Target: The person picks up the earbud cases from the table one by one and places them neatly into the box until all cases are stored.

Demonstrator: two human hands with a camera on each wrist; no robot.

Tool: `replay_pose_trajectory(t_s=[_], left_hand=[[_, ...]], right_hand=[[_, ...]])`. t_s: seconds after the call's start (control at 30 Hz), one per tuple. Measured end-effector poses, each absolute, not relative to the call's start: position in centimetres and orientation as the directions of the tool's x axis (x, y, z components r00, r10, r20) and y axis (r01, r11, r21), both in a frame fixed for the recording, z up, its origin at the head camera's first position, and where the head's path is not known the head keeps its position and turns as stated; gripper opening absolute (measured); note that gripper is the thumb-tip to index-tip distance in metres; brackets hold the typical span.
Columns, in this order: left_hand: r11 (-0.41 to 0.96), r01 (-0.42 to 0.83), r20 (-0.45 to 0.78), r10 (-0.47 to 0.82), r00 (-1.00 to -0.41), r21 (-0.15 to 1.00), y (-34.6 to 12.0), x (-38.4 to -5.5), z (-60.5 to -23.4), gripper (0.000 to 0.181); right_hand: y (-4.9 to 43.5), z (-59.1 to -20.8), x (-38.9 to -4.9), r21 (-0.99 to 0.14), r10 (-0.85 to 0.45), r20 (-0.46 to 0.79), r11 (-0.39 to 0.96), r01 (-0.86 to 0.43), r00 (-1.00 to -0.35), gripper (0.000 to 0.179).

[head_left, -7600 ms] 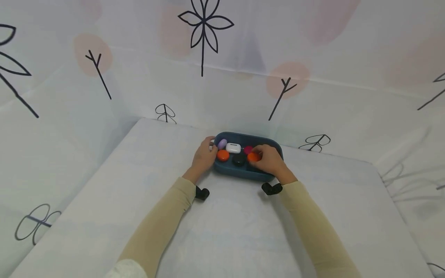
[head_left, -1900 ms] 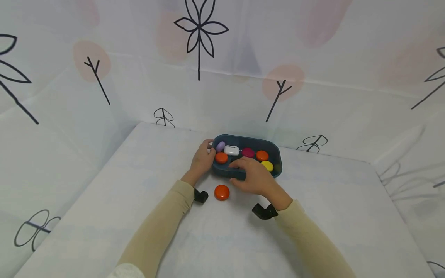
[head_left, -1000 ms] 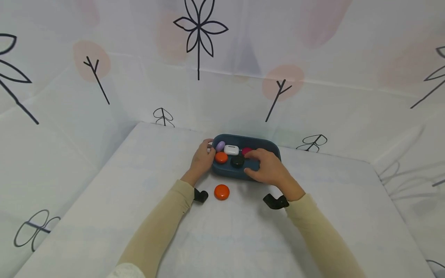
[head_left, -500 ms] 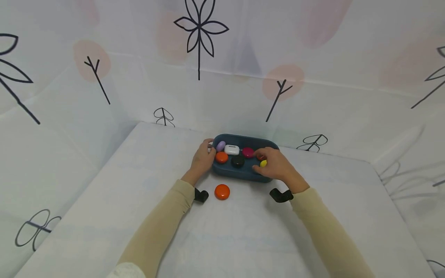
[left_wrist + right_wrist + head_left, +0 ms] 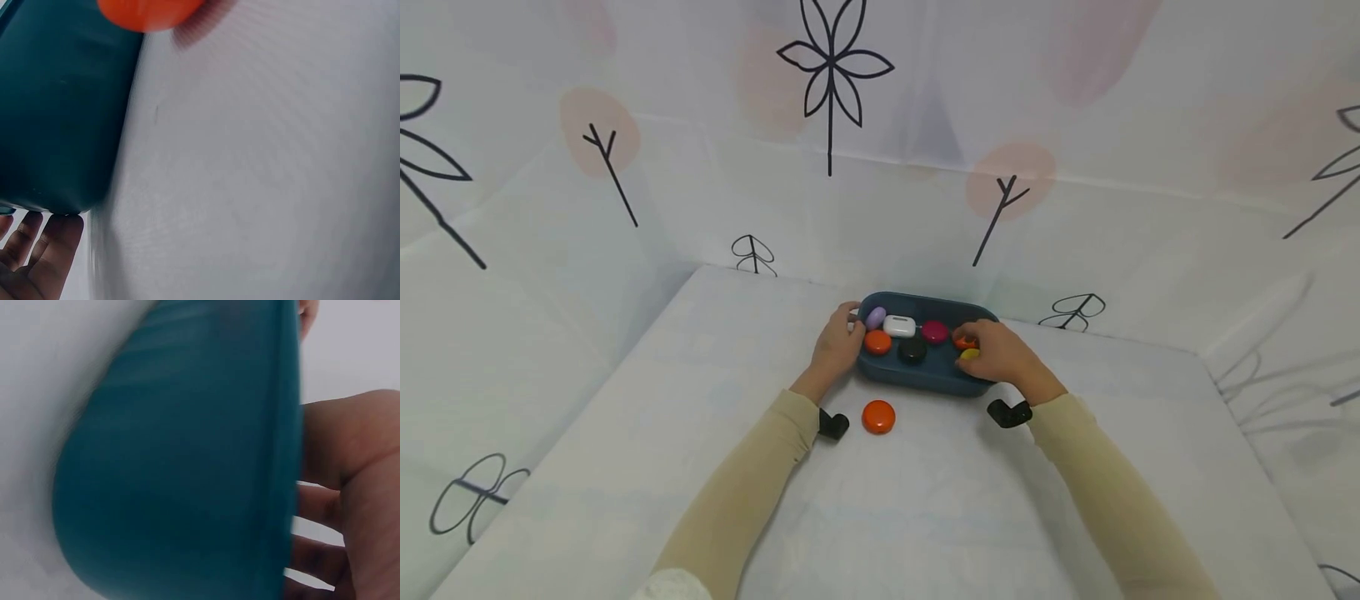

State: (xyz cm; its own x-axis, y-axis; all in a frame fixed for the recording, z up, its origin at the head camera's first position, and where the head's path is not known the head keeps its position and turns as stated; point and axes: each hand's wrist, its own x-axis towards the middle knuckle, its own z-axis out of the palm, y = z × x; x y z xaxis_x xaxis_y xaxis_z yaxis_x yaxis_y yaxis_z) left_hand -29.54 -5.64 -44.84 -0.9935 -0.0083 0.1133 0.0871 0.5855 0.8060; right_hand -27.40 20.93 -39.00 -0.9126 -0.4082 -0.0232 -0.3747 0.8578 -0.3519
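Tbl: tray lengthwise L-R; yellow pc tilt unclear.

An orange disc now lies on the bench in front of the tray; the right hand has shifted to the tray's right end, thumb at the yellow disc.

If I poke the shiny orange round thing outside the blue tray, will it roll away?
Probably not far: the orange disc looks flattened, lying on its broad side. It might be slippery, since its surface looks glossy. It's likely stiff, as its outline shows no dents.
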Motion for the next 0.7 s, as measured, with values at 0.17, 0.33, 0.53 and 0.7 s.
replay_pose_trajectory(t_s=[0.17,0.33,0.53,0.7], left_hand=[[0.584,0.096,0.122,-0.004,-0.993,0.806,-5.6,-29.6,-45.0,0.041],[0.577,0.102,0.127,-0.004,-0.992,0.81,-5.7,-29.6,-45.0,0.041],[0.585,0.089,0.115,-0.008,-0.993,0.806,-5.6,-29.6,-45.0,0.042],[0.582,0.085,0.11,-0.008,-0.994,0.808,-5.6,-29.7,-45.0,0.042]], right_hand=[[21.1,-39.7,-28.0,-0.328,-0.383,-0.06,0.88,-0.344,-0.922,0.043],[21.0,-40.2,-28.2,-0.265,-0.349,-0.072,0.91,-0.32,-0.934,0.046],[20.9,-40.1,-27.9,-0.185,-0.339,-0.049,0.927,-0.325,-0.939,0.046],[20.8,-40.2,-28.0,-0.137,-0.343,-0.047,0.933,-0.334,-0.938,0.044]])
